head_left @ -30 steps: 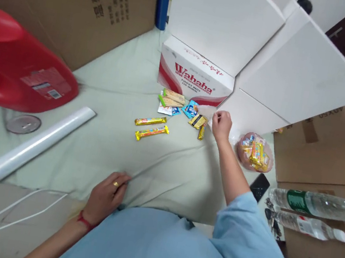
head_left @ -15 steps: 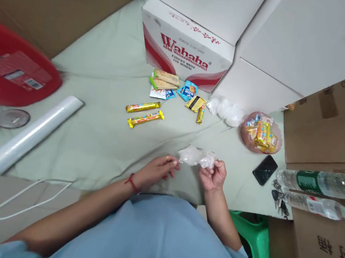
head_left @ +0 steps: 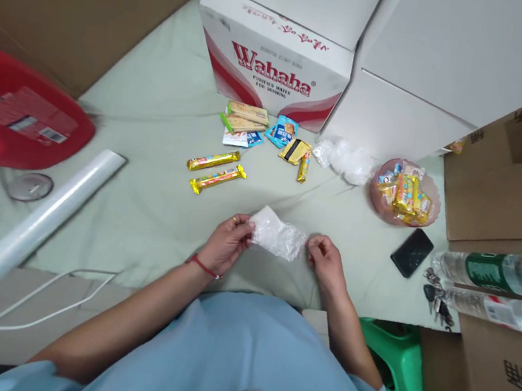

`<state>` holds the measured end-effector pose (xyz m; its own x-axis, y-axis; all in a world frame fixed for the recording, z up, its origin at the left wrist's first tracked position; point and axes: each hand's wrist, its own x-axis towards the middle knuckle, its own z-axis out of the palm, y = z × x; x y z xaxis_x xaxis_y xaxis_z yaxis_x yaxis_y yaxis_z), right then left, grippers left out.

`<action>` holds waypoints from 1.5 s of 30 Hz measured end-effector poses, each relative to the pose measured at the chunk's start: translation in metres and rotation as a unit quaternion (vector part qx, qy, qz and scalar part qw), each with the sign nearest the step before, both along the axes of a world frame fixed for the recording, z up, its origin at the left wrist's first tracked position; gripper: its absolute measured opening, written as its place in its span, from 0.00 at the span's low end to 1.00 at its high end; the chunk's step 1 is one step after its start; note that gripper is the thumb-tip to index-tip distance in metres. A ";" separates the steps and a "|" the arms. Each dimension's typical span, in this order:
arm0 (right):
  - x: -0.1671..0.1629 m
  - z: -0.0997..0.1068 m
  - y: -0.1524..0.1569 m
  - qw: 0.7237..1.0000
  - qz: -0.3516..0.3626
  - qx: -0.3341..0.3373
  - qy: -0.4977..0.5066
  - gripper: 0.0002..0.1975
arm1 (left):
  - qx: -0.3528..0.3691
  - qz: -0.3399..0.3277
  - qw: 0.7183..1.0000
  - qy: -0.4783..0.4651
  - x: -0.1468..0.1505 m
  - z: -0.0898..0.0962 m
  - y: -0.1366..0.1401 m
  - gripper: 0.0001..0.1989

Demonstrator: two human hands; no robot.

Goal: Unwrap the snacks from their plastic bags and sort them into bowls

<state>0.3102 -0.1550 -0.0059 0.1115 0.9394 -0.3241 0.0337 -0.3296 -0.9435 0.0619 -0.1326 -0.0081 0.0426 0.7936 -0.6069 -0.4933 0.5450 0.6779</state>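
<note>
A crumpled clear plastic bag (head_left: 279, 235) is stretched between my two hands above the cloth-covered table. My left hand (head_left: 227, 244) pinches its left end between thumb and fingers. At the other end, my right hand (head_left: 328, 264) has its thumb and fingers drawn together beside the bag's edge; whether they grip the film is too fine to see. Beyond the hands lie two yellow-wrapped snack bars (head_left: 217, 178). Behind them are green-ended cracker packs (head_left: 246, 117), a blue snack packet (head_left: 281, 131) and a yellow packet (head_left: 294, 151) with a small yellow bar (head_left: 304, 166).
More crumpled plastic bags (head_left: 346, 159) lie by a pink bowl (head_left: 375, 200) of wrapped snacks. A phone (head_left: 411, 252), keys (head_left: 437, 303) and water bottles (head_left: 506, 271) are rightward. A Wahaha carton (head_left: 272, 65) stands behind; a red container (head_left: 21, 111) and white roll (head_left: 32, 232) are left.
My left hand has moved onto the bag's left end, and the bag has shifted left and spread wider. My right hand's fingers have moved to the bag's right edge. The view has shifted slightly.
</note>
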 end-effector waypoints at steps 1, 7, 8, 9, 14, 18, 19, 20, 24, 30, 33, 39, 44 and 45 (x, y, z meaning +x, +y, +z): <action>-0.001 0.005 -0.001 0.995 -0.020 0.050 -0.081 0.07 | 0.003 0.005 1.000 0.015 0.001 0.000 0.000 0.25; -0.028 0.035 -0.015 0.905 0.104 0.294 -0.290 0.10 | 0.049 -0.043 0.995 0.074 0.015 0.004 -0.005 0.27; -0.032 0.037 -0.018 0.890 0.100 0.321 -0.308 0.12 | 0.057 -0.050 0.994 0.085 0.016 0.005 -0.006 0.28; -0.034 0.040 -0.021 0.879 0.083 0.346 -0.318 0.13 | 0.064 -0.053 0.992 0.098 0.016 0.005 -0.007 0.28; -0.036 0.038 -0.020 0.842 0.121 0.396 -0.346 0.19 | 0.083 -0.044 0.985 0.146 0.009 0.007 -0.010 0.29; -0.040 0.019 -0.009 0.826 0.236 0.326 -0.394 0.12 | 0.069 -0.067 0.989 0.112 0.007 0.009 -0.013 0.30; -0.039 0.015 -0.006 0.836 0.236 0.319 -0.379 0.09 | 0.066 -0.078 0.989 0.106 0.006 0.009 -0.014 0.30; -0.036 0.012 -0.005 0.851 0.230 0.313 -0.353 0.09 | 0.066 -0.092 0.988 0.102 0.006 0.009 -0.015 0.30; -0.021 0.014 -0.003 0.913 0.204 0.276 -0.221 0.07 | 0.075 -0.150 0.983 0.072 0.006 0.007 -0.016 0.28; 0.005 0.025 -0.009 0.970 0.139 0.157 -0.120 0.07 | 0.069 -0.220 0.973 0.015 0.015 0.012 -0.011 0.26; 0.018 0.023 -0.013 0.991 0.070 0.095 -0.063 0.09 | 0.074 -0.238 0.968 0.017 0.018 0.012 -0.008 0.28; 0.037 0.017 -0.012 0.991 -0.101 0.018 0.086 0.14 | 0.035 -0.181 0.982 0.027 0.008 0.007 0.004 0.28; 0.038 0.012 -0.011 0.977 -0.161 -0.021 0.137 0.18 | 0.104 -0.156 0.982 -0.002 0.032 0.052 0.071 0.27; 0.037 0.013 -0.012 0.977 -0.161 -0.023 0.137 0.19 | 0.148 -0.151 0.977 -0.021 0.042 0.067 0.090 0.29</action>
<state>0.3474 -0.1666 0.0067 0.3020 0.8537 -0.4242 -0.3309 -0.3234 -0.8865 0.1034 -0.0425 0.0592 0.3213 0.8820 -0.3447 -0.3714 0.4522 0.8109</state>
